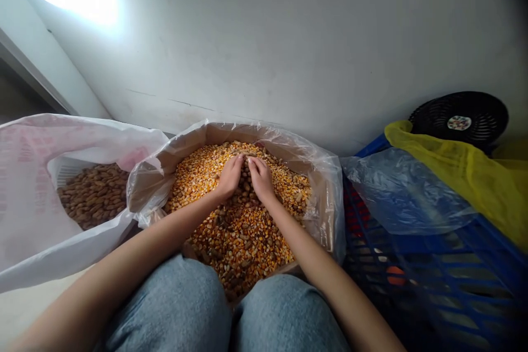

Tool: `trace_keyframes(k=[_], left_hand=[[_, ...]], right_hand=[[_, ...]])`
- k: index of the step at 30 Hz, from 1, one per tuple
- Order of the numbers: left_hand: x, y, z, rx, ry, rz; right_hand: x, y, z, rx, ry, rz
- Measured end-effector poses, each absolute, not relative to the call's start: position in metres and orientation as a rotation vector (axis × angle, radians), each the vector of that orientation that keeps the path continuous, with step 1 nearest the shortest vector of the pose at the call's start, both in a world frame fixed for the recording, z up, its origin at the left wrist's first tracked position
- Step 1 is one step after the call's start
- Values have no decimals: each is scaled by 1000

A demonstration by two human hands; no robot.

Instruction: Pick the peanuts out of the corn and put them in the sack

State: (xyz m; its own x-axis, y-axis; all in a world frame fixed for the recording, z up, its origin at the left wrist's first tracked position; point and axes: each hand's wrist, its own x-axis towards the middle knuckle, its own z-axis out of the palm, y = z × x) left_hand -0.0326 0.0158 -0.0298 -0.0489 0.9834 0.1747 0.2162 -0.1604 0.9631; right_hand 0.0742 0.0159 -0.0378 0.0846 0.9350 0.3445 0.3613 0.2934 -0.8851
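My left hand (pixel 231 176) and my right hand (pixel 260 177) curve toward each other over a plastic-lined box (pixel 330 203) of corn kernels (pixel 193 170). Their fingertips almost meet at the far side, cupped around a cluster of peanuts (pixel 245 187) in shells. Fingers on both hands are bent inward and pressed into the heap, so their undersides are hidden. More unshelled peanuts lie scattered among the yellow and orange kernels.
To the left stands a white sack (pixel 25 176) with unshelled peanuts (pixel 97 192) inside. On the right is a blue plastic crate (pixel 445 253) with clear plastic (pixel 408 190), yellow mesh (pixel 462 162) and a black fan (pixel 460 118) over or behind it. A wall (pixel 289 38) rises behind the box.
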Motion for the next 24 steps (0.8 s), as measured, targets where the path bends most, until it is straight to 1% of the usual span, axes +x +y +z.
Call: trace_keyframes(k=[7, 13, 16, 19, 24], left_hand=[[-10, 5, -22, 872, 1143, 1577], [-12, 15, 0, 278, 800, 1623], [-12, 16, 6, 139, 752, 1590], [-10, 14, 8, 167, 716, 1590], [-12, 9, 14, 140, 831, 1592]], right_hand=[[41, 8, -22, -1066, -838, 1022], [28, 19, 3, -877, -383, 1426], [29, 16, 4, -796, -292, 1447], [30, 9, 4, -732, -284, 1449], [31, 3, 5, -799, -341, 1389]])
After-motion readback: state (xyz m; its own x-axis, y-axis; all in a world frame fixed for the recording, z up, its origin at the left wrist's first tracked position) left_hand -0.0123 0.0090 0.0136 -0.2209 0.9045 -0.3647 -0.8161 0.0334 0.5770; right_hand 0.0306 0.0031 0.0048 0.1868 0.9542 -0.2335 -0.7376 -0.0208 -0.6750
